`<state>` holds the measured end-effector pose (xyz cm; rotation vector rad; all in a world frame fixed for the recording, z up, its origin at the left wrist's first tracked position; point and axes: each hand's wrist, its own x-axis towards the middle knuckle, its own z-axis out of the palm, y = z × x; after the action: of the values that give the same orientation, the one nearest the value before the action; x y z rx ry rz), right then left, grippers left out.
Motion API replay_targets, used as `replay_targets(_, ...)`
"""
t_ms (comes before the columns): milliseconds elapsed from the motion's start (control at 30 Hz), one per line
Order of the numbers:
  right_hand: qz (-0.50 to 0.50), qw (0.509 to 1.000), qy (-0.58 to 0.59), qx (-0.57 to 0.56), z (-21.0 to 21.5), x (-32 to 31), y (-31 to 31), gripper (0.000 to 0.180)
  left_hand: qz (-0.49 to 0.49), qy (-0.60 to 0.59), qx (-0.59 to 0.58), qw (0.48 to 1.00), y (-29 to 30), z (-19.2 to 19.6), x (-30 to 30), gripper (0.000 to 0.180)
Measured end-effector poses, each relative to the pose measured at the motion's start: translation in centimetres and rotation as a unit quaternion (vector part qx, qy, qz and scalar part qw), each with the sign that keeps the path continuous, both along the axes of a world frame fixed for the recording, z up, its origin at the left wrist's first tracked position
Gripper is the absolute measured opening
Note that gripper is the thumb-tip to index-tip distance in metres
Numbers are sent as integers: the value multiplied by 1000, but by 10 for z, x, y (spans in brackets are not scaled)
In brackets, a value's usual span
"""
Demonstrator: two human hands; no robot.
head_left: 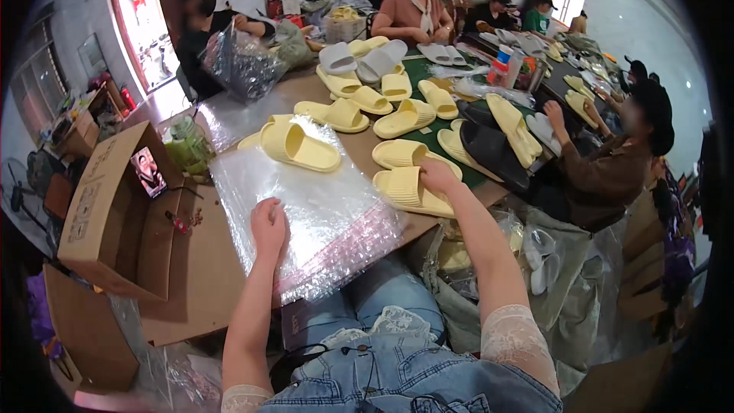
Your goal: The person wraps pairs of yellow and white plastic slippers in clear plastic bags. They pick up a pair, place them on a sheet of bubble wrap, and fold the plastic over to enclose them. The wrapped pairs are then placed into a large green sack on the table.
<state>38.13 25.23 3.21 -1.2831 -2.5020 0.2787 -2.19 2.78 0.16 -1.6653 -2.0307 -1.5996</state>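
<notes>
My right hand (438,177) is closed on a pale yellow slipper (399,186) at the table's front edge. A second yellow slipper (397,152) lies just behind it. My left hand (268,226) rests on a stack of clear plastic bags (306,199), fingers curled in; whatever they may hold is hidden. On the bags' far part sits another yellow slipper (302,147), with one more partly hidden behind it. Farther back are several loose yellow slippers (334,115) and a grey pair (381,61).
An open cardboard box (115,214) stands at the left, with a lit phone (147,172) and a green jar (187,149) nearby. A black slipper (489,149) lies to the right. Co-workers sit around the table; one at the far left handles clear plastic (245,61). Sacks (566,291) stand at lower right.
</notes>
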Motion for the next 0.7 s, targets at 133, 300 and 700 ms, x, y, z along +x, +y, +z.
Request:
replay_targets(133, -89, 991, 91, 28, -3, 11, -24, 27, 10, -8, 0, 1000, -2, -4, -1, 17)
replay_targets(300, -164, 939, 294, -73, 19, 34, -64, 21, -17, -2, -59, 998, -6, 3, -1, 18)
replay_targets(700, -37, 729, 613, -302, 8, 19, -182, 20, -125, 181, -219, 951, -59, 42, 33, 54)
